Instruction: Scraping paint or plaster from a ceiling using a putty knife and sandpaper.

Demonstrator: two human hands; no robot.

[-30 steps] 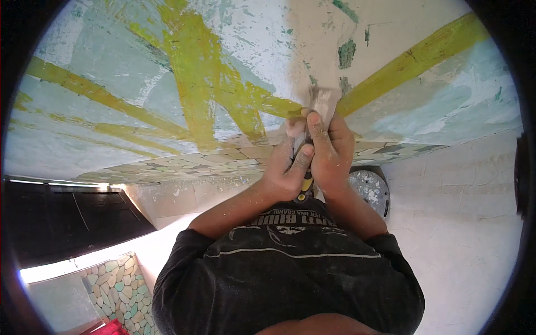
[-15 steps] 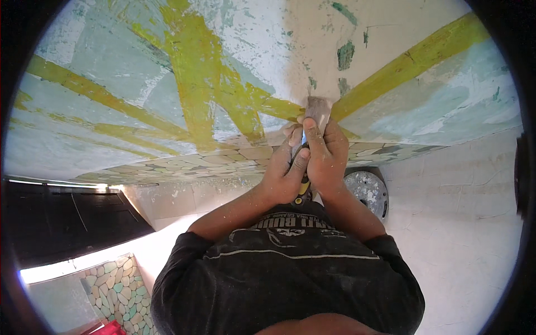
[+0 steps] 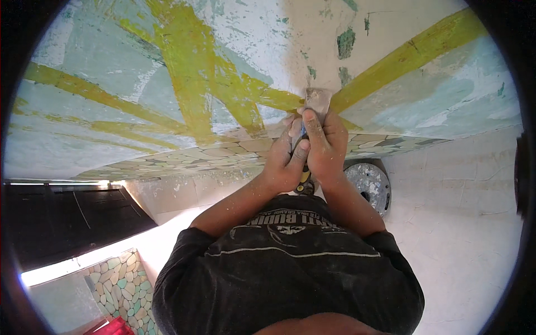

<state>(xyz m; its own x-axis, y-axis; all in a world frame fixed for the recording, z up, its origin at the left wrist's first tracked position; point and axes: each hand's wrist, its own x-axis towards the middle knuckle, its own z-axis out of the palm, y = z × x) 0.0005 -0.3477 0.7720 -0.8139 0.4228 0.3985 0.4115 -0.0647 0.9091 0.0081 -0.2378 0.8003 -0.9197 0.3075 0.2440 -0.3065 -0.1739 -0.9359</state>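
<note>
Both of my hands grip one scraper with a wide flat metal blade and a blue and yellow handle. My left hand wraps the handle from the left. My right hand clasps it from the right, with fingers pressed up behind the blade. The blade's edge lies against a wall of flaking pale green and white paint crossed by yellow-green bands. To the right of the blade is a bare beige patch with small green paint remnants.
A band of stone-pattern tiles runs along the wall's foot. A dusty round bucket stands on the white floor behind my right forearm. A dark doorway is at the left, with more patterned tiling and a red object below.
The scraper blade and both hands have slid a little upward along the wall, toward the crossing of the yellow-green bands.
</note>
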